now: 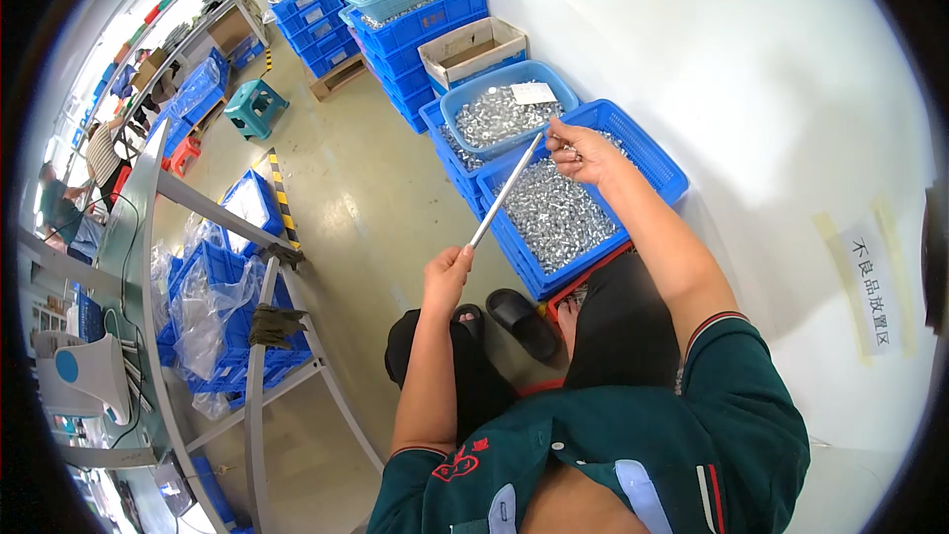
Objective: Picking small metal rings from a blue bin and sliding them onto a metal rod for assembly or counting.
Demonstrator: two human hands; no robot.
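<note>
A slim silver rod (pixel 507 190) slants across the front of me. My left hand (pixel 448 277) is closed round its lower end. At the rod's upper end is my right hand (pixel 583 152), its fingers curled and pinched together; what they hold is too small to make out. Under the rod and my right hand stands a blue crate (pixel 521 267) heaped with small shiny metal parts (pixel 559 222). Behind it, a light blue basket (pixel 457 133) holds more metal parts, with a white paper slip (pixel 534 93) on top.
Stacked blue crates (pixel 400 69) and an open carton (pixel 474 49) line the white wall (pixel 633 30). At left are a grey-framed workbench (pixel 259 405), plastic-wrapped blue crates (pixel 222 316) and a teal stool (pixel 257 107). Black slippers (pixel 522 323) lie by my feet. Other people sit farther left.
</note>
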